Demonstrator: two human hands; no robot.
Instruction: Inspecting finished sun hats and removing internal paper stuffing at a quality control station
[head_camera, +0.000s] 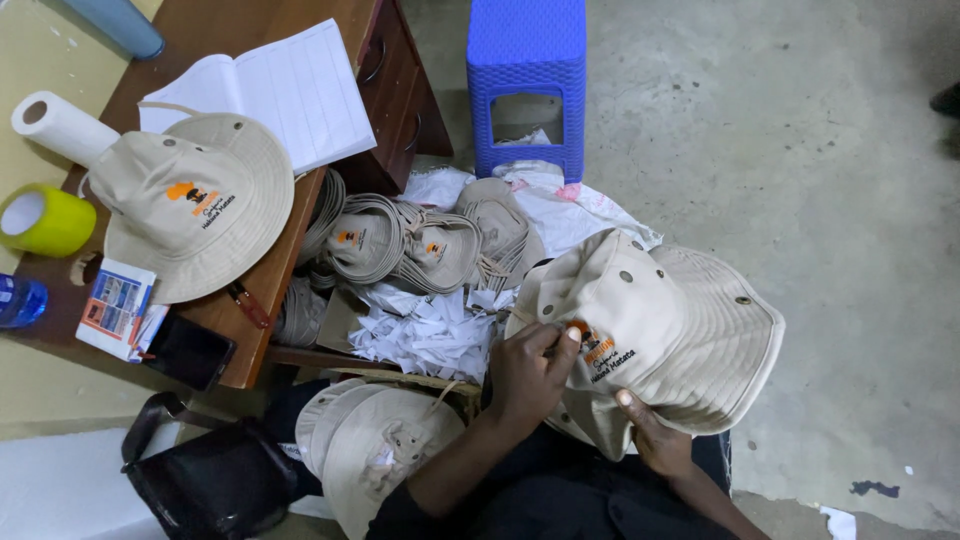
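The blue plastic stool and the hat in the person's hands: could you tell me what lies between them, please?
In the head view, a white sack lies crumpled on the floor between the blue stool and the held beige hat.

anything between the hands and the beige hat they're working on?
Nothing visible. Both hands are already on the beige bucket hat: the left hand has its fingers on the orange emblem at the crown, and the right hand grips the brim from below. Paper scraps lie beside it, not between.
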